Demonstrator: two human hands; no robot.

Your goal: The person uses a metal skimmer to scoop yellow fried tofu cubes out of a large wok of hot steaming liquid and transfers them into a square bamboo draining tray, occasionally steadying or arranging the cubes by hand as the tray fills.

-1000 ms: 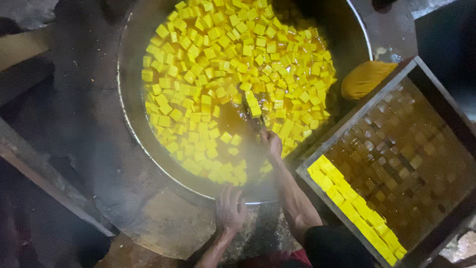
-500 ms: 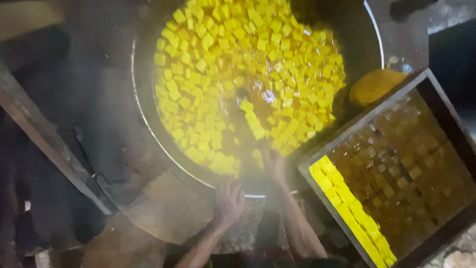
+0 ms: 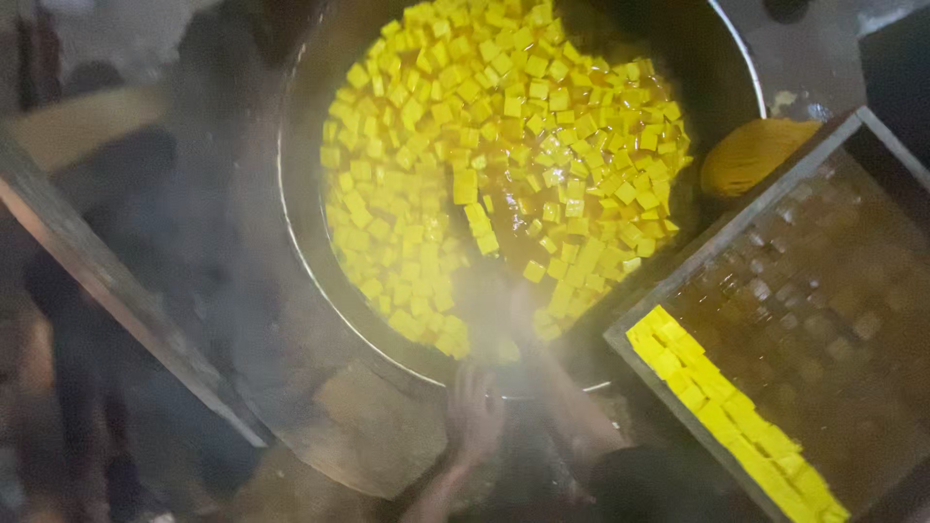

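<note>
Left hand (image 3: 475, 412) flat on near rim of wok (image 3: 291, 223), fingers spread, shifted rimward since half a second ago. Right hand (image 3: 528, 310) reaching over rim into steam, now nearly veiled; finger state impossible to tell. Yellow cubes (image 3: 504, 165) afloat inside wok. Tray (image 3: 823, 320) right of wok, one yellow row left.

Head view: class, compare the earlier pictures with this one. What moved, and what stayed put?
The right hand drew back from the middle of the pan to its near rim, now blurred by steam. The left hand stays on that rim. The yellow cubes still float; the tray keeps its row.
</note>
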